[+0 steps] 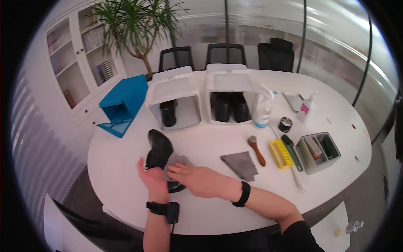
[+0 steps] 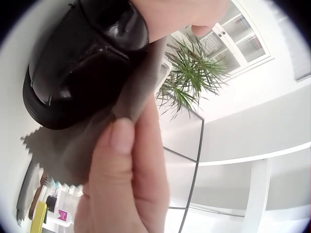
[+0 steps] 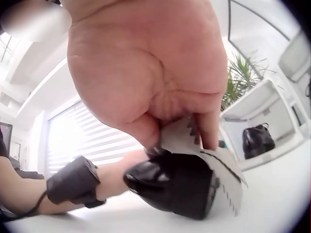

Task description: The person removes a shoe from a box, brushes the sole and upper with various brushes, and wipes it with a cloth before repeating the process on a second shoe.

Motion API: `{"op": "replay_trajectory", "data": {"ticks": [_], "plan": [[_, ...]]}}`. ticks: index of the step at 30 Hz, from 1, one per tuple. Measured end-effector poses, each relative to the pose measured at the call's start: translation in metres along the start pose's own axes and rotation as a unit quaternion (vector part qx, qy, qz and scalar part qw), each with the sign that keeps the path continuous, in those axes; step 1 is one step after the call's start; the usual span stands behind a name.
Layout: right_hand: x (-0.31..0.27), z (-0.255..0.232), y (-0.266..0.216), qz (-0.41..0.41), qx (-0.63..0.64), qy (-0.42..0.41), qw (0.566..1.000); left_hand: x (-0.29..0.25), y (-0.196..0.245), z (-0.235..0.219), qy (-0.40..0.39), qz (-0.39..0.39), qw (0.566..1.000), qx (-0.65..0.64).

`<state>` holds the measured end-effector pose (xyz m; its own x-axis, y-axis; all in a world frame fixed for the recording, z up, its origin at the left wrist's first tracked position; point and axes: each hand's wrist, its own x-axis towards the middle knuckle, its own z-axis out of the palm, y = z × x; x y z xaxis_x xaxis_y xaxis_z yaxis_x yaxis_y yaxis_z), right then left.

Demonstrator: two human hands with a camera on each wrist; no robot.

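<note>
A glossy black leather shoe (image 1: 159, 149) is in my left hand (image 1: 153, 178) at the near left of the table, sole edge showing in the left wrist view. The left thumb points away from the shoe, while the other fingers are mostly hidden by it. My right hand (image 1: 195, 179) pinches a grey cloth (image 1: 176, 159) with zigzag edges between thumb and fingers. The cloth (image 3: 182, 136) drapes against the shoe (image 3: 170, 184) in the right wrist view. A second grey cloth (image 1: 241, 165) lies flat to the right of my hands.
Two white shoe boxes (image 1: 200, 105) with black shoes inside stand behind, beside a blue box (image 1: 121, 101). To the right are a wooden-handled brush (image 1: 258, 152), yellow brush (image 1: 280, 154), green brush (image 1: 294, 155), spray bottle (image 1: 263, 113), tin (image 1: 285, 124), pump bottle (image 1: 307, 108) and divided grey caddy (image 1: 308, 166).
</note>
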<state>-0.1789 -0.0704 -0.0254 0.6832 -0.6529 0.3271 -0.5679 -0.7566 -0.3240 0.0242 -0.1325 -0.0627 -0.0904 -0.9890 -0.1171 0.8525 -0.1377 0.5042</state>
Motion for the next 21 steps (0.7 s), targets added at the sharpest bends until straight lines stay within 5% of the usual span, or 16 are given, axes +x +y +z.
{"op": "replay_trajectory", "data": {"ticks": [2, 5, 6, 8, 16, 21], "plan": [[-0.003, -0.007, -0.018, 0.031, 0.012, -0.037, 0.999, -0.003, 0.003, 0.001, 0.122, 0.035, 0.991, 0.043], [0.0, 0.017, -0.027, 0.049, -0.044, 0.047, 0.997, -0.001, -0.003, -0.005, 0.006, 0.013, 0.999, -0.038], [0.001, 0.021, -0.026, 0.051, -0.046, 0.047, 0.997, -0.003, -0.011, 0.003, -0.003, 0.09, 0.996, -0.015], [0.005, 0.027, -0.022, 0.036, -0.137, 0.11, 0.984, -0.005, -0.015, 0.003, -0.007, 0.097, 0.995, -0.014], [0.047, 0.028, 0.007, 0.033, 0.008, 0.086, 0.996, -0.009, -0.013, 0.01, -0.04, 0.034, 0.998, -0.032], [-0.004, 0.026, -0.02, 0.039, -0.004, 0.069, 0.997, -0.008, -0.01, 0.0, 0.009, 0.092, 0.996, 0.01]]}}
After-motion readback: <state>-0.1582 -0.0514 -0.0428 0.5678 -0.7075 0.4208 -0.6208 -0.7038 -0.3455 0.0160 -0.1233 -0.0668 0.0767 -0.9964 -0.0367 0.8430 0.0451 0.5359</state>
